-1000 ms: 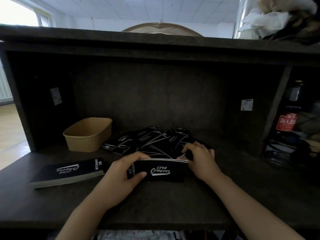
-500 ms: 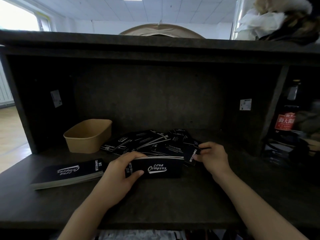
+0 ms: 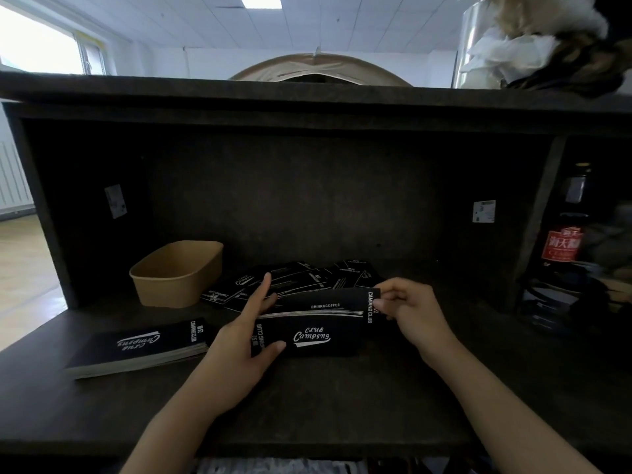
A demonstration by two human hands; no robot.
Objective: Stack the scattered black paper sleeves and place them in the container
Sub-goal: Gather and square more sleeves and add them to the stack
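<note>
The left hand [image 3: 239, 340] grips a stack of black sleeves [image 3: 307, 336] on edge on the dark shelf [image 3: 342, 405], forefinger outstretched, while the right hand [image 3: 407, 311] pinches a single sleeve [image 3: 328, 301] onto it. A kraft container [image 3: 178, 273] sits behind-left.

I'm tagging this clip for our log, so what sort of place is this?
Probably the service counter of a cafe or drinks bar. The black paper sleeves read "Camping Club" and "Drink&Coffee", a kraft paper container sits on the dark counter, and a labelled bottle stands in the next compartment.
</note>
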